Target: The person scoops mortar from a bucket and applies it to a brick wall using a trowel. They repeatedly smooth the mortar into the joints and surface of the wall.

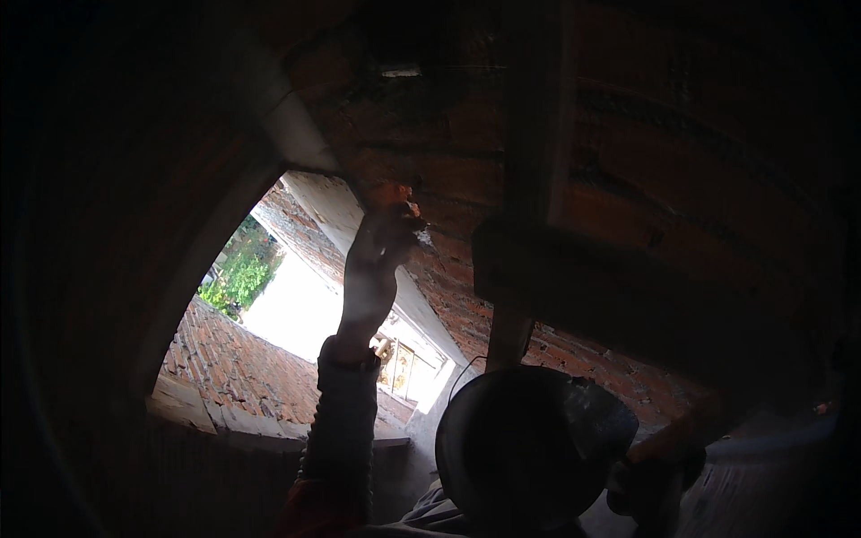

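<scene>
My left hand [391,240] is raised against the reddish brick wall [448,291], beside the bright opening. Its fingers look bent in at a broken patch with pale bits; shadow hides anything they may hold. Below and to the right sits a round dark vessel [502,448], like a bucket or pan, with a thin wire handle. A greyish, lit patch [599,420] shows at its right side; I cannot tell whether it is mortar or a tool. By that rim, my right hand [659,484] is a dark shape, closed near a brownish, handle-like piece [683,434].
An opening [291,296] at left shows foliage, a tiled or brick slope and bright light outside. An upright beam [536,117] runs down the wall. A thick dark beam-like form [610,287] juts across at right. Most edges are in deep shadow.
</scene>
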The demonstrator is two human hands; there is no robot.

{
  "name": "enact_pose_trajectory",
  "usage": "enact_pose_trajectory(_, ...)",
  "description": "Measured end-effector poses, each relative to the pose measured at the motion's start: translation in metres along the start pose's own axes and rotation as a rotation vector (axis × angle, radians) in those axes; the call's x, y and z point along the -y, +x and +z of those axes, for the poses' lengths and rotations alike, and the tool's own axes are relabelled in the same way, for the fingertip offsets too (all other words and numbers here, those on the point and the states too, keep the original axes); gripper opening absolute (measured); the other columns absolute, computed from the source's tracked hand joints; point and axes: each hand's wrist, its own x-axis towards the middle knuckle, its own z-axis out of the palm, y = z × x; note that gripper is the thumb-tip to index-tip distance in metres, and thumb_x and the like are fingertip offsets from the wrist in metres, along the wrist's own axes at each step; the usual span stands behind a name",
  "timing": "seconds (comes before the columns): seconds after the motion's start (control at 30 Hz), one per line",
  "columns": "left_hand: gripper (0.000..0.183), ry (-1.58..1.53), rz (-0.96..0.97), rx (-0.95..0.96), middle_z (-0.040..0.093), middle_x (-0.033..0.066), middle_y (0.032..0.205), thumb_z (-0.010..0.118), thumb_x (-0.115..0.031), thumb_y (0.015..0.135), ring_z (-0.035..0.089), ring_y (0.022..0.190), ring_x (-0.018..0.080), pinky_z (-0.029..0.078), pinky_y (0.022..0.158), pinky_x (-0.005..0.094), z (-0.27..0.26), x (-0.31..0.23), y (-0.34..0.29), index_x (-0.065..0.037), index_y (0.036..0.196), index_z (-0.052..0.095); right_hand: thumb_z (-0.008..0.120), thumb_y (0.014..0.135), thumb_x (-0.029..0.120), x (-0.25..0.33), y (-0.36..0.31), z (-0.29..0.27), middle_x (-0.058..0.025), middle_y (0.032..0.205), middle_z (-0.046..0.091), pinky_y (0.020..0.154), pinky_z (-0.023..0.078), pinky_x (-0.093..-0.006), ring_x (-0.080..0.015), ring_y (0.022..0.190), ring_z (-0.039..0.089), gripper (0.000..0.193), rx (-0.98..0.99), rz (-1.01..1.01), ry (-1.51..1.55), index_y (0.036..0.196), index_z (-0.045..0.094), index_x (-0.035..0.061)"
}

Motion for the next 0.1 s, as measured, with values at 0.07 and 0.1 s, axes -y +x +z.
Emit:
enact_pose_trajectory(0.07,0.05,0.323,0.36,-0.116,0.06,0.0107,0.134,0.055,-0.004,0.099,0.061,0.117,0.0182,0.051,0.1,0.0357,-0.013,0.002,0.061,-0.01,0.147,0.043,0.08,0.083,0.036,0.008,0.01,0.0,-0.0077,0.106,0.069,0.087,0.053,-0.0316,-0.0205,0.098,0.066,0.048,0.463,0.188,0.076,0.117,0.063,0.0079)
enact_pose_trajectory(0.1,0.05,0.327,0.355,-0.132,0.06,0.0107,0.134,0.055,-0.004,0.099,0.061,0.117,0.0182,0.051,0.1,0.0357,-0.02,0.007,0.064,-0.01,0.147,0.043,0.08,0.083,0.036,0.011,0.021,0.005,-0.0077,0.106,0.069,0.087,0.053,-0.0316,-0.0205,0.098,0.066,0.048,0.472,0.176,0.066,0.117,0.063,0.0079)
